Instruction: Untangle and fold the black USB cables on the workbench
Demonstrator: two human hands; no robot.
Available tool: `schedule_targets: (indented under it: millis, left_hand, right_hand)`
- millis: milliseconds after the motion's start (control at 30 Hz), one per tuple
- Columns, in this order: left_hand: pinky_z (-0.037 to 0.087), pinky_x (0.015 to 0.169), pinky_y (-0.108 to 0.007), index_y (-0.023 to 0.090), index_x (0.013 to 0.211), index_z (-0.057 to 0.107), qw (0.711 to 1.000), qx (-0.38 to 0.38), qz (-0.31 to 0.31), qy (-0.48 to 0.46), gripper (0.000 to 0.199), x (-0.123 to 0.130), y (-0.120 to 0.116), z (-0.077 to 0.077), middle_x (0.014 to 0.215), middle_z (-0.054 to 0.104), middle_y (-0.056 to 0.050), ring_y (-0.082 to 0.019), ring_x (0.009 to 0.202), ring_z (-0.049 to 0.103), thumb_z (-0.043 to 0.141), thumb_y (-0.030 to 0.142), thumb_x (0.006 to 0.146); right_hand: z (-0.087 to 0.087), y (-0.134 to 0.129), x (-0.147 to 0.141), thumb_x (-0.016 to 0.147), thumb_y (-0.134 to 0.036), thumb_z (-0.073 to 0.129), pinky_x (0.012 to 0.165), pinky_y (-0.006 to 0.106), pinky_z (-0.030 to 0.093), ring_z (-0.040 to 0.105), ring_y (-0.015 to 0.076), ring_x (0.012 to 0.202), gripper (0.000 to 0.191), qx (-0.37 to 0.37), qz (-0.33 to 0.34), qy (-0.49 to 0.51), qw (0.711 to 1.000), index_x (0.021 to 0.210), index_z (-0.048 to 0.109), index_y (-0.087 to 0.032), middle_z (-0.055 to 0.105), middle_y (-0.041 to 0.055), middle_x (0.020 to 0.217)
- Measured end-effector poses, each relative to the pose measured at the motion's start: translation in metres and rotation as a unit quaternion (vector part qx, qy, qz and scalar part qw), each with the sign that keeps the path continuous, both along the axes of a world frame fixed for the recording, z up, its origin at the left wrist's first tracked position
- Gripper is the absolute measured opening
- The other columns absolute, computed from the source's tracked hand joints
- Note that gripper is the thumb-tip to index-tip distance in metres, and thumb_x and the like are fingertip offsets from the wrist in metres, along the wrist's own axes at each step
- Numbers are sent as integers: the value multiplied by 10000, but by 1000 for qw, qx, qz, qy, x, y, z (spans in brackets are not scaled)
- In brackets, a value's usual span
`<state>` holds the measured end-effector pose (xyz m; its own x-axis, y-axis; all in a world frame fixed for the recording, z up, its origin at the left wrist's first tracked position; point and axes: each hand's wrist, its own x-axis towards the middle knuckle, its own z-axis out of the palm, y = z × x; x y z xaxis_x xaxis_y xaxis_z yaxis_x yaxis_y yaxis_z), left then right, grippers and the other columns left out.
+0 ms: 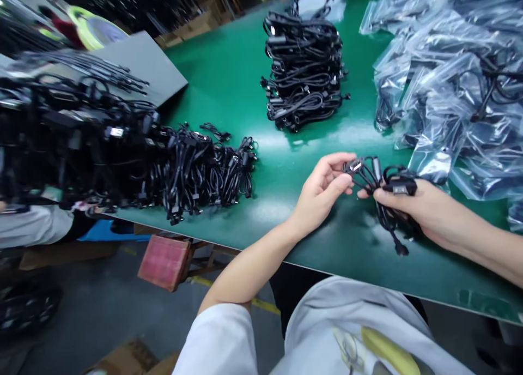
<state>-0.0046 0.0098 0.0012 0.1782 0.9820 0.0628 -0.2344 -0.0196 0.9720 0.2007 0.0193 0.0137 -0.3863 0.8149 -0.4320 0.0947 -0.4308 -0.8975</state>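
Observation:
My right hand (pixel 417 203) grips a coiled black cable bundle (pixel 373 173) over the front part of the green table. A black connector block lies by its thumb, and a plug end dangles beneath. My left hand (pixel 327 184) pinches the left end of the same bundle, thumb and fingers closed around a small connector with a metal tip. Ahead of my hands stands a neat stack of black cables (pixel 304 75). To the left, more black cable bundles (pixel 196 170) lie in a long row.
Clear plastic bags (pixel 453 86) with black cables inside are heaped at the right. A large pile of black cables (pixel 73 140) and a grey panel (pixel 143 64) occupy the left. Below the table edge is a red-topped stool (pixel 165 260). Another person's sleeve (pixel 36 225) shows at far left.

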Motion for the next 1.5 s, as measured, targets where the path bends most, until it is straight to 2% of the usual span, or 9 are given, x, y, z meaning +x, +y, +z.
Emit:
schedule_targets:
  millis: [133,233,333,500,1000,1067,1167,1300,1500]
  left_hand:
    - [521,772,-255,229,1225,517,993,-80,-82,-9,516,5,-7,-2,1061,589,-24,-99,834,604,796,409,830]
    - [512,781,-256,178,1062,558,971,-141,-191,3,444,8,-12,-2,944,629,-24,-99,808,608,846,373,786]
    - [525,774,-271,163,1053,583,957,-180,-225,-27,400,9,-13,-1,911,664,-33,-120,809,654,811,397,823]
    - [543,778,-272,162,1129,632,956,-200,-204,-70,385,7,-10,-2,977,710,-59,-139,837,708,747,431,878]
    - [545,744,-263,172,1149,594,961,-166,-212,-66,410,6,-10,-3,975,681,-54,-140,829,700,698,486,907]
    - [535,768,-272,176,1142,590,967,-148,-204,-38,425,7,-11,-2,977,676,-55,-144,848,683,706,502,895]
    - [505,803,-266,165,1039,611,985,-99,-130,48,374,7,-13,-1,936,662,-46,-128,845,631,667,514,919]
    - [482,731,-241,189,1168,602,997,-66,-34,35,429,6,-10,-2,992,657,-40,-102,773,591,676,523,910]
    - [486,706,-223,205,1138,669,992,-96,-49,-59,474,3,-3,2,1063,680,-60,-125,828,607,813,492,789]
  right_hand:
    - [9,5,0,763,-407,859,487,238,227,337,70,537,303,14,-79,82,993,954,756,-194,593,-48,670]
    - [15,7,1,834,-401,803,524,242,315,316,69,473,251,24,-80,95,992,980,742,-206,447,-97,485]
    - [17,9,2,831,-419,794,529,266,357,328,86,447,244,26,-89,83,992,961,732,-222,440,-95,451]
    - [16,12,4,860,-348,775,490,246,232,315,65,453,204,39,-126,89,987,975,732,-185,437,-84,464]
    - [12,11,5,785,-402,848,484,237,235,341,69,484,274,29,-106,117,987,953,754,-207,484,-72,526]
    - [11,11,5,779,-432,855,527,244,334,437,92,556,286,44,-81,126,988,926,752,-209,575,-38,642]
    - [11,9,5,788,-513,830,708,307,468,580,163,742,335,64,4,147,987,835,733,-196,668,19,795]
    - [12,6,8,844,-617,731,580,284,380,521,138,609,448,7,97,124,988,834,729,-169,614,2,639]
    - [8,-1,7,889,-629,665,567,286,327,488,137,596,476,-2,152,68,986,734,651,-179,569,-9,595]
